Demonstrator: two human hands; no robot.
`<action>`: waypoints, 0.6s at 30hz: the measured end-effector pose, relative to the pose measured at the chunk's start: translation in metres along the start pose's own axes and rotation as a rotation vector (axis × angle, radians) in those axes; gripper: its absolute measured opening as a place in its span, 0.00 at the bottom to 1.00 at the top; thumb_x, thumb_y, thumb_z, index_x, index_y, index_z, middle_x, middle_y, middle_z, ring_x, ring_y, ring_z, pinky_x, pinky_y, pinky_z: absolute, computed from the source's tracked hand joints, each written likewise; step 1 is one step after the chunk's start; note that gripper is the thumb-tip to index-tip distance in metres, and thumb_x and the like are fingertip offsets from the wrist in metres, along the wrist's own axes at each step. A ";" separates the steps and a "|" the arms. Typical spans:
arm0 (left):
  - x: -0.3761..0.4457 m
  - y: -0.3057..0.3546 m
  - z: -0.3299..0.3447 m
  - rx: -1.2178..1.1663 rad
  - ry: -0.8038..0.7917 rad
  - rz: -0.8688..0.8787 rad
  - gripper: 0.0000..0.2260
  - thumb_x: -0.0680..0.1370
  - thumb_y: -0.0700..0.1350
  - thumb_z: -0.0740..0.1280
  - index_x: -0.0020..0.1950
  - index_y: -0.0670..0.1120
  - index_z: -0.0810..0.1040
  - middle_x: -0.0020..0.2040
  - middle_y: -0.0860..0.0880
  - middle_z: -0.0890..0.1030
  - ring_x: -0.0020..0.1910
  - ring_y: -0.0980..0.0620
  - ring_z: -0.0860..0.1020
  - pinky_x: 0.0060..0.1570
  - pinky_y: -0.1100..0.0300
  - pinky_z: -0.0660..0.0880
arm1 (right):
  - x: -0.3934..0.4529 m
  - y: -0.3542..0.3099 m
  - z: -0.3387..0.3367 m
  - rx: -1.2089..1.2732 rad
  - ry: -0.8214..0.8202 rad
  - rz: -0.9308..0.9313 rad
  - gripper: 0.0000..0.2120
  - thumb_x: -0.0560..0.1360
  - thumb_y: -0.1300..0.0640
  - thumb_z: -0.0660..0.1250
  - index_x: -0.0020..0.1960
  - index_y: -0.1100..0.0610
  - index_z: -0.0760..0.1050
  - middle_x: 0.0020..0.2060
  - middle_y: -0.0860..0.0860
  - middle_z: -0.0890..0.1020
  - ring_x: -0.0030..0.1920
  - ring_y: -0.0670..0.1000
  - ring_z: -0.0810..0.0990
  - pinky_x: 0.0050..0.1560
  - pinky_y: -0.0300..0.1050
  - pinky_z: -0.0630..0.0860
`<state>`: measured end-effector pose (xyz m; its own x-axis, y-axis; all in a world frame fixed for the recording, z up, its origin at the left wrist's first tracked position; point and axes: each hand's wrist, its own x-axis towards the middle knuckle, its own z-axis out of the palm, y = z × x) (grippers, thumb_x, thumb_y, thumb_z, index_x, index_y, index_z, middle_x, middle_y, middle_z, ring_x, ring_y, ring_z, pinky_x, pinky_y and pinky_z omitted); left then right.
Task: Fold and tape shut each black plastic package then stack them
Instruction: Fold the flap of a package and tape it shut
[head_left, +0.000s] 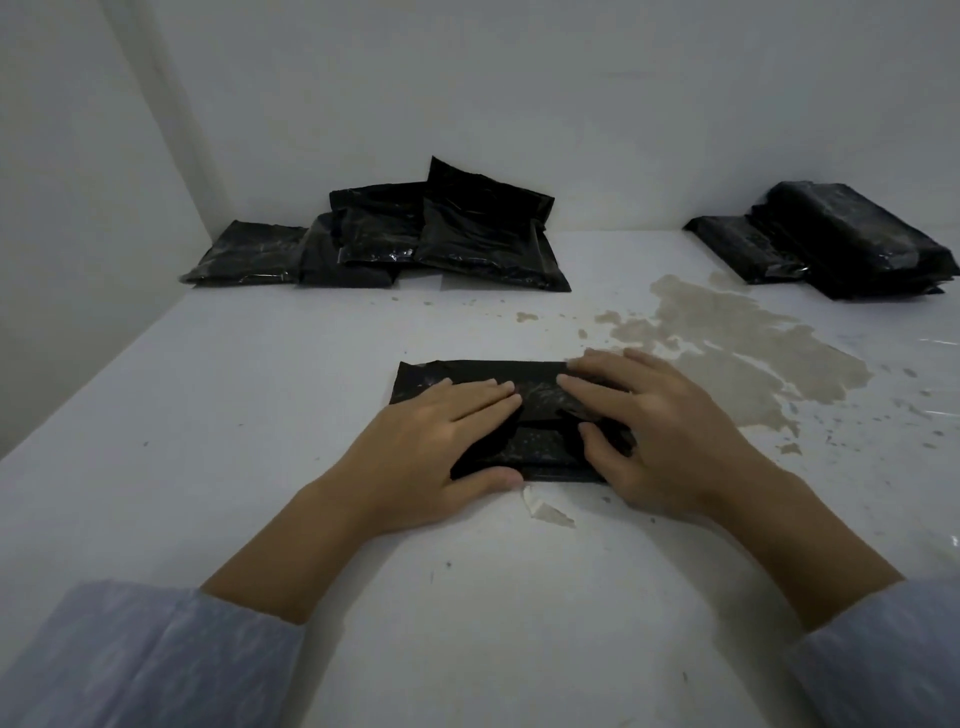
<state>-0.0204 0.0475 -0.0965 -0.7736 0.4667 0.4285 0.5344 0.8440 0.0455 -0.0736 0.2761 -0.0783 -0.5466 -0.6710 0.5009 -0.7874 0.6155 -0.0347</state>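
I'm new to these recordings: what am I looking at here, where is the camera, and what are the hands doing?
There is no machine. One camera worn on a person's head looks down at their own bare hands over a white table. The left hand and right hand press flat on a black package, with the thumbs at its near edge, apparently folding it. At the back left lies a loose pile of packages; at the back right, a neater stack. A brownish stain marks the table. No tape is visible.
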 end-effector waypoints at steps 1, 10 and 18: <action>0.000 0.002 -0.001 -0.003 0.006 -0.006 0.30 0.75 0.63 0.59 0.68 0.43 0.73 0.66 0.47 0.75 0.65 0.50 0.73 0.64 0.51 0.70 | 0.002 -0.005 0.000 0.022 0.013 -0.015 0.18 0.72 0.53 0.61 0.56 0.60 0.80 0.53 0.55 0.82 0.52 0.53 0.80 0.59 0.47 0.72; 0.006 0.002 0.002 -0.072 0.151 -0.070 0.16 0.77 0.50 0.60 0.58 0.46 0.81 0.57 0.50 0.82 0.57 0.54 0.79 0.53 0.56 0.79 | 0.007 -0.011 0.016 0.002 0.078 -0.135 0.05 0.70 0.64 0.70 0.45 0.62 0.83 0.43 0.56 0.85 0.43 0.56 0.85 0.26 0.49 0.80; 0.010 0.006 0.008 -0.131 0.219 -0.144 0.14 0.74 0.49 0.61 0.50 0.45 0.84 0.49 0.50 0.84 0.51 0.54 0.82 0.50 0.49 0.80 | 0.005 -0.011 0.026 -0.012 0.099 -0.132 0.04 0.67 0.69 0.68 0.41 0.65 0.80 0.37 0.58 0.84 0.40 0.58 0.85 0.24 0.48 0.78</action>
<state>-0.0276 0.0596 -0.0993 -0.7604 0.2646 0.5931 0.4749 0.8496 0.2297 -0.0750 0.2549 -0.0977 -0.4073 -0.7029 0.5831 -0.8467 0.5299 0.0473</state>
